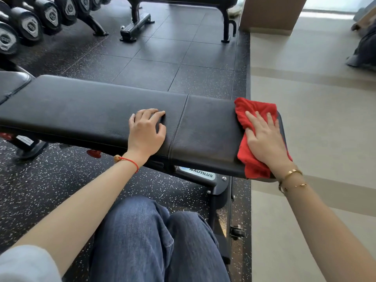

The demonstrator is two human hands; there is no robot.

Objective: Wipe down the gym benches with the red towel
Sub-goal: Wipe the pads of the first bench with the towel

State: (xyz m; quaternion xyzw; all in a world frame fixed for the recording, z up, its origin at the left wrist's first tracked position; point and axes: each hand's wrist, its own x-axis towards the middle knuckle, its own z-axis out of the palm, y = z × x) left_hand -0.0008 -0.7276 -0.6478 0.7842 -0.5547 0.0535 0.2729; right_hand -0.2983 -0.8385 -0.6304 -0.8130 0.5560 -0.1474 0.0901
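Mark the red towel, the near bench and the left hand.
red towel (pixel 254 107), head view, bunched far edge.
near bench (pixel 81 110), head view, bare pad top.
left hand (pixel 146 133), head view, back of hand.

Black speckled rubber floor tiles (pixel 154 55) meet a pale beige floor (pixel 305 110) on the right. A dumbbell rack (pixel 40 19) lines the upper left; daylight brightens the far right.

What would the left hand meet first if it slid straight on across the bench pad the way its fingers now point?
The left hand rests on the bench pad, fingers pointing up-right. It would probably cross the pad's seam first, then the far edge. The red towel lies off that line, under the right hand.
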